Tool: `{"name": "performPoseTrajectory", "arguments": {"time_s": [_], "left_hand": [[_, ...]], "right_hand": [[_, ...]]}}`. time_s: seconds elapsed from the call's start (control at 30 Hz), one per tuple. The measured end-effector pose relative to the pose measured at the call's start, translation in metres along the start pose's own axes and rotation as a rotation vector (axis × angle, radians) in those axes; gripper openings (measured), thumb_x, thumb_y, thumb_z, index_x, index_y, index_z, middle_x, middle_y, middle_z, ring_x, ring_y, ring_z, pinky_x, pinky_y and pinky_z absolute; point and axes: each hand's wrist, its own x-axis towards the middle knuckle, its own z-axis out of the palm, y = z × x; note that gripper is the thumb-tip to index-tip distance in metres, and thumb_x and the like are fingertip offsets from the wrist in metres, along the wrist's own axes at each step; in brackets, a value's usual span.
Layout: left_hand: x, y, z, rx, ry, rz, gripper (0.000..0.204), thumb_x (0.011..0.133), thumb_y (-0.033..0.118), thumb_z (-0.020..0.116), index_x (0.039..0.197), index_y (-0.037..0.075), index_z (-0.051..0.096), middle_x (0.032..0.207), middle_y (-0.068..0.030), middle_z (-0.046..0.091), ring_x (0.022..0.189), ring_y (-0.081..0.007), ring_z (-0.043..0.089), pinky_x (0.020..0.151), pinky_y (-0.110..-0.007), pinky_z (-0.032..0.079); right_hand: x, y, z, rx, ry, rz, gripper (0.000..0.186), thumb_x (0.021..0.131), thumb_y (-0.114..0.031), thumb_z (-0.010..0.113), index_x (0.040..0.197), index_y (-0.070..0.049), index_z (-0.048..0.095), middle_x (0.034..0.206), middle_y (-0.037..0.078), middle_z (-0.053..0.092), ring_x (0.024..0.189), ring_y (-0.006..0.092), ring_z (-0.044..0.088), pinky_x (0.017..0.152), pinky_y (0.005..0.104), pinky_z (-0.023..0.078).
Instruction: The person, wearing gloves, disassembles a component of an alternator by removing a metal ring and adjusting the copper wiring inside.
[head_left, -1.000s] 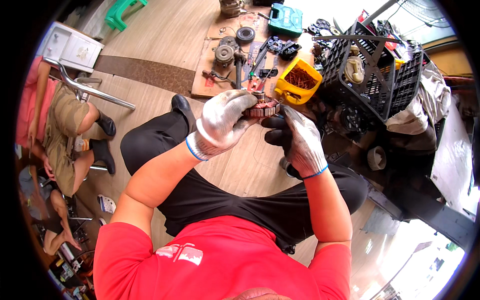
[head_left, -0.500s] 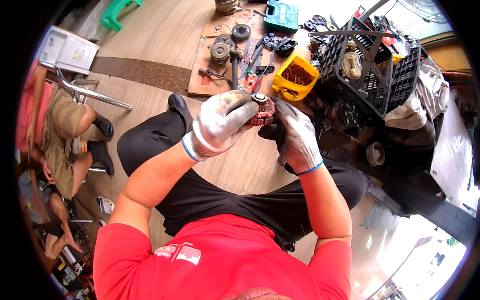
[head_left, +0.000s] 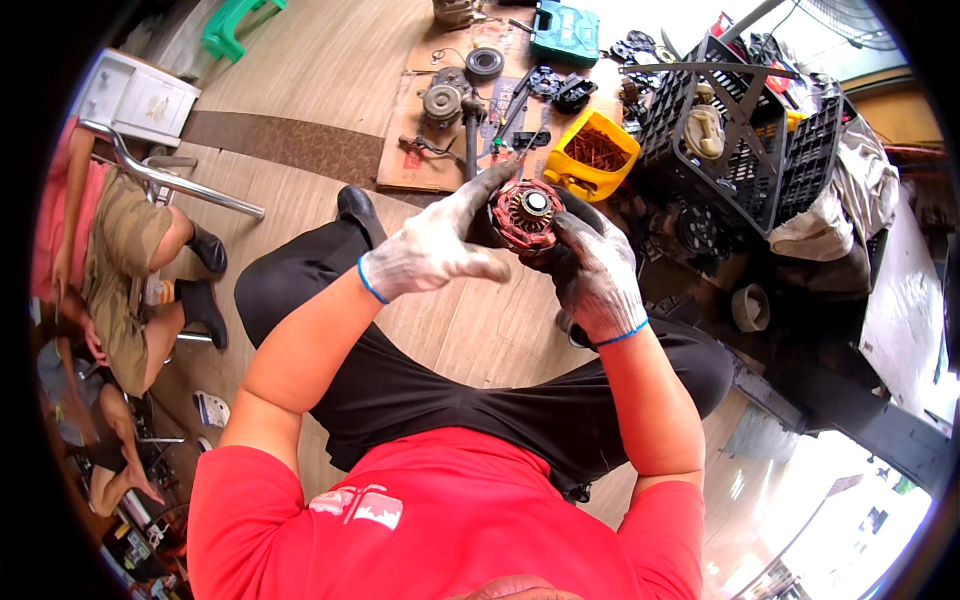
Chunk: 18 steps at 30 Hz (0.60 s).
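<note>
Between my gloved hands is a round motor armature (head_left: 512,228) with reddish copper windings and a ribbed commutator around a pale shaft end. The commutator end is turned up toward me. My right hand (head_left: 600,277) is closed on its right side, the thumb over the edge and the dark-stained fingers partly hidden underneath. My left hand (head_left: 430,247) has its fingers stretched along the armature's far left side, and its thumb sticks out apart from it. Both gloves are white with grey-black soiling and blue cuffs.
Beyond my hands, motor parts (head_left: 441,102) lie on a cardboard sheet (head_left: 402,170). A cut yellow container (head_left: 585,183) holds copper wire scraps. Black crates (head_left: 655,140) stand at right, a teal case (head_left: 565,35) at the back. Two people sit at left beside a metal chair rail (head_left: 190,183).
The armature has tilted so its commutator end faces me more fully. My left hand has loosened, its thumb swinging away from the armature; the right hand keeps its grip.
</note>
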Motion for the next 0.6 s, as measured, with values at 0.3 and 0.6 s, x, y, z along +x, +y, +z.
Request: {"name": "performPoseTrajectory", "arguments": {"time_s": [0.3,0.6], "left_hand": [[0.000,-0.009,-0.001,-0.416,0.184,-0.308,0.043,0.106,0.031,0.056,0.138,0.003,0.056,0.127,-0.0069,0.065,0.103,-0.0144,0.069,0.073,-0.031,0.062],[-0.003,-0.008,0.001,-0.425,0.299,-0.436,0.035,0.103,0.030,0.062,0.127,0.004,0.062,0.114,-0.0055,0.069,0.092,-0.0115,0.071,0.062,-0.027,0.061]], "right_hand": [[0.002,0.006,0.007,-0.123,-0.085,0.070,0.037,0.101,-0.013,0.061,0.135,0.002,0.061,0.115,0.009,0.071,0.086,0.0137,0.069,0.073,0.0276,0.058],[0.014,0.021,0.006,-0.200,-0.062,0.129,0.036,0.100,-0.012,0.061,0.132,0.003,0.063,0.109,0.009,0.073,0.081,0.0130,0.070,0.070,0.0263,0.057]]}}
